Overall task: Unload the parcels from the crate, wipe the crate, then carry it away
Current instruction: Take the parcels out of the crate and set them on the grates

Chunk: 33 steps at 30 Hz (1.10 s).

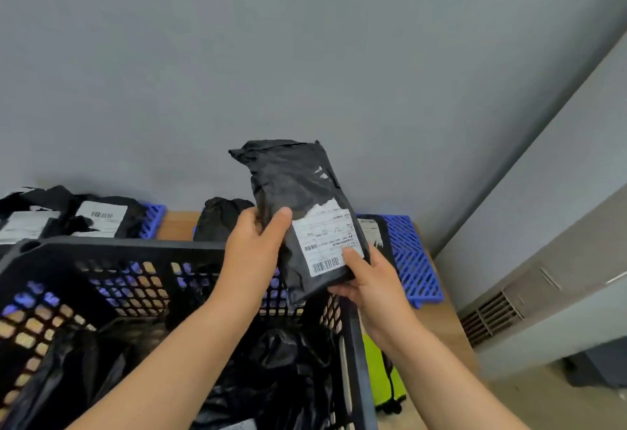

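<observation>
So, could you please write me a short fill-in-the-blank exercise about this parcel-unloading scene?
1. The left hand and right hand grip a parcel wrapped in ____ plastic.
2. Its white label carries a ____ near its lower edge.
3. The mats beyond the crate are coloured ____.
4. Other parcels lie inside the crate, so it is not yet ____.
Missing words: black, barcode, blue, empty.

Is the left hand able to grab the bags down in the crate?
Probably not yet: the left hand grips the held parcel. Once freed, the open-topped crate leaves the bags below reachable.
</observation>
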Each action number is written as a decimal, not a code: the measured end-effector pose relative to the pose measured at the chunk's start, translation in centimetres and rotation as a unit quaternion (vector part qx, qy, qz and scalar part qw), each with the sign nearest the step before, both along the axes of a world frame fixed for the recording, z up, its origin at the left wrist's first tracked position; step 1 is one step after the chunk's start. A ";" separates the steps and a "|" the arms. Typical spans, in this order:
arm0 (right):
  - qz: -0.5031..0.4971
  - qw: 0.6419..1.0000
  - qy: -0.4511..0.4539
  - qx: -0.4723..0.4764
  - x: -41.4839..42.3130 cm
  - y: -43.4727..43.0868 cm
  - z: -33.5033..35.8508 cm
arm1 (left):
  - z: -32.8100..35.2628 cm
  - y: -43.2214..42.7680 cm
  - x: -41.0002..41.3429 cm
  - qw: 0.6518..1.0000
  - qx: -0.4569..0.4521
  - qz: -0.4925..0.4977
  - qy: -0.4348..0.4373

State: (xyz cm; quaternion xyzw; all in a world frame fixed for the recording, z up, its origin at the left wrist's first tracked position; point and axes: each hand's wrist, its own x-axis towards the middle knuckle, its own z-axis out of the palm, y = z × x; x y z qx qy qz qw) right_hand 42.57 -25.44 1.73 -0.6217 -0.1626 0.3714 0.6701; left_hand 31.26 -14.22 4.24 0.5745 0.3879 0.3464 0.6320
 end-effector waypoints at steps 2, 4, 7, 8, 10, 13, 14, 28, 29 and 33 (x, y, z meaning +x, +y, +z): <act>-0.030 0.994 0.102 0.017 1.4 -0.1 -0.3 | 0.6 -1.5 1.4 0.999 -0.012 -0.021 -0.025; -0.071 0.981 0.179 0.014 2.6 -0.2 -0.7 | 1.0 -2.3 2.2 0.999 0.002 -0.030 -0.022; -0.116 0.962 0.246 -0.001 4.0 -0.7 -1.2 | 0.8 -2.4 2.5 0.998 0.053 -0.024 0.030; -0.126 0.956 0.264 -0.004 4.4 -0.9 -1.2 | 0.5 -2.2 2.5 0.997 0.065 -0.024 0.043; -0.141 0.947 0.289 -0.009 5.2 -1.3 -1.5 | 0.0 -1.8 2.2 0.994 0.082 -0.030 0.060; -0.168 0.927 0.334 -0.004 6.4 -2.0 -2.2 | -0.6 -1.1 2.1 0.992 0.096 -0.043 0.073; -0.172 0.920 0.352 -0.001 6.8 -2.2 -2.4 | -0.8 -0.9 2.2 0.991 0.100 -0.047 0.075; -0.217 0.892 0.395 -0.037 13.5 -5.1 -7.0 | -3.5 -0.3 7.6 0.942 0.232 -0.102 0.220; -0.215 0.892 0.395 -0.039 14.3 -5.1 -7.6 | -3.8 -0.1 8.3 0.932 0.250 -0.103 0.240; -0.202 0.895 0.393 -0.061 18.0 -5.1 -9.9 | -4.8 0.3 11.4 0.893 0.308 -0.098 0.314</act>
